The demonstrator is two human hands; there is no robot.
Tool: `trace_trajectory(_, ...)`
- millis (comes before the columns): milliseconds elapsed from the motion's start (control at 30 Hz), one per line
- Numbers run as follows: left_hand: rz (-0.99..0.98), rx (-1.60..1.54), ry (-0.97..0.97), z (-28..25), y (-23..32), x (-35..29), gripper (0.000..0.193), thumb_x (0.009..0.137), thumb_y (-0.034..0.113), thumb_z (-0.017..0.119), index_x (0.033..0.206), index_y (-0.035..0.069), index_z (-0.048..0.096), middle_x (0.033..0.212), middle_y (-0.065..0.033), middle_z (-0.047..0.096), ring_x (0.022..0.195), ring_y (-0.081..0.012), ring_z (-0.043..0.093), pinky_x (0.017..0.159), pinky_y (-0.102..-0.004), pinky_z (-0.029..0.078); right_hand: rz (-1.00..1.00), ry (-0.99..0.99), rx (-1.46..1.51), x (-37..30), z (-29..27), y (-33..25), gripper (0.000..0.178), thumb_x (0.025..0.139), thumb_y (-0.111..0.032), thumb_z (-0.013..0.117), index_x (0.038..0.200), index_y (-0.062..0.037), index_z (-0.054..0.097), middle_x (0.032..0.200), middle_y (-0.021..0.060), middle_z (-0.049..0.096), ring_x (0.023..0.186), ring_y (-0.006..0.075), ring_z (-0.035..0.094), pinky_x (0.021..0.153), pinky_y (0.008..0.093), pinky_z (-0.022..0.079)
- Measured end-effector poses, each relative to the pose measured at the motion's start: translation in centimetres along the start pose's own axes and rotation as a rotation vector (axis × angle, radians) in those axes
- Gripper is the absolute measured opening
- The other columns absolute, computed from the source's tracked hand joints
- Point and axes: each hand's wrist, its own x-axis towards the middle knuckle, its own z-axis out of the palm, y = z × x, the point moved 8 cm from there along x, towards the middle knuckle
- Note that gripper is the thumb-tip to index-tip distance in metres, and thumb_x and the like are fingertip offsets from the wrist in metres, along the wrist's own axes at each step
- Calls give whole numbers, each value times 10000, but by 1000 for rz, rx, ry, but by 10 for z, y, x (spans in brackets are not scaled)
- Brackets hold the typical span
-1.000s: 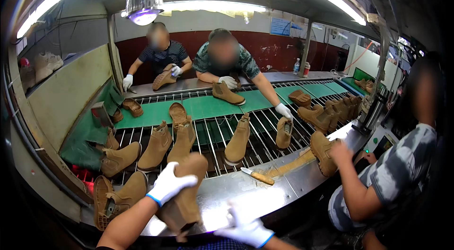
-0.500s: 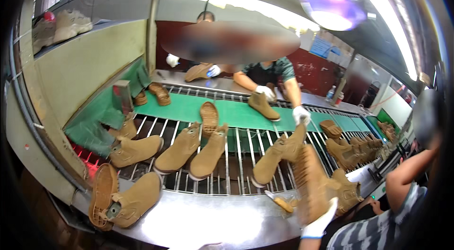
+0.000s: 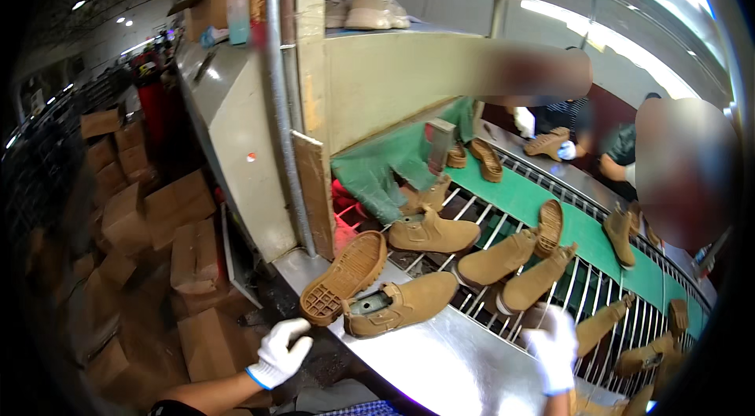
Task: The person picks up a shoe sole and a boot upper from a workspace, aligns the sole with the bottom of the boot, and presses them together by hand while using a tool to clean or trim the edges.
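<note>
My left hand (image 3: pixel 281 354), in a white knitted glove, is low beside the table's near left end. It is open and holds nothing, with thumb and fingers apart. Just above it, a tan ridged sole (image 3: pixel 344 277) leans at the table corner, touching a tan ankle boot (image 3: pixel 403 305) that lies on its side. My right hand (image 3: pixel 553 349), gloved too, is over the front edge of the slatted conveyor, smeared by motion, so its fingers cannot be read. Close to that hand are another tan boot (image 3: pixel 602 326) and a pair of boots (image 3: pixel 538 280) on the slats.
A green strip (image 3: pixel 511 189) runs along the conveyor, bearing a loose sole (image 3: pixel 550 228). A post with a metal pipe (image 3: pixel 287 117) rises at the left end. Cardboard boxes (image 3: pixel 179 208) are piled on the floor to the left. Across the conveyor, a co-worker's gloved hand holds a boot (image 3: pixel 547 142).
The view has swung left, bringing the boxes and my left hand into sight. The gloved hand at lower right held a blurred tan boot or sole; my right hand is now over the conveyor edge.
</note>
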Motion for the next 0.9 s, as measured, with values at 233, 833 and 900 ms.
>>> trace_trajectory(233, 201, 196, -212, 48, -46, 61, 674, 666, 195, 955, 1237, 15, 646, 1495, -252, 531, 1331, -451, 567, 1150, -508, 492, -390, -263, 319, 29, 222, -194, 560, 988, -545, 672, 1202, -33, 750, 1129, 230, 763, 1067, 433, 707, 991, 524, 535)
trace_trajectory(833, 352, 102, -369, 205, 57, 150, 761, 901, 561, 753, 1420, 18, 632, 1532, -269, 537, 1435, -451, 495, 1238, -532, 359, -220, -141, 425, -260, 48, -124, 112, 769, -93, 796, 818, -122, 700, 820, 37, 703, 835, 268, 684, 1117, 569, 507)
trace_trajectory(900, 278, 361, -678, 257, 40, 172, 738, 901, 637, 674, 1363, 62, 707, 1442, -233, 644, 1367, -422, 572, 1232, -520, 348, -142, -5, 520, -285, 47, -128, 85, 844, -123, 751, 800, -97, 684, 798, 70, 696, 831, 289, 680, 1114, 576, 503)
